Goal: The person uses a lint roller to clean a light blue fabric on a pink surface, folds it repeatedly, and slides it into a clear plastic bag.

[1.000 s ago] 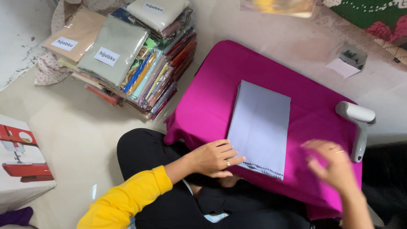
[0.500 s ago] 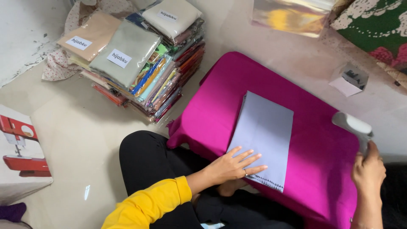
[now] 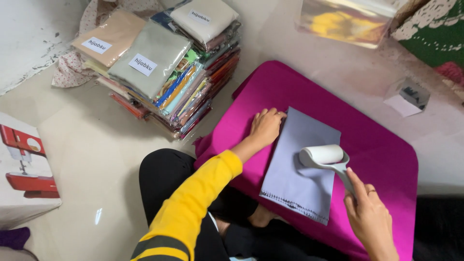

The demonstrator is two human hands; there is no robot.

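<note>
**Lint roller on a pale cloth**

Head view: A seated person's left hand, in a yellow sleeve, lies flat with fingers spread loosely, pressing the upper left edge of a pale lilac cloth; it grasps nothing. The cloth lies on a magenta board. The right hand has its fingers closed around the handle of a white lint roller, whose drum rests on the cloth just beyond the fingertips. A stack of packaged fabrics sits well apart, past the left hand.
</note>
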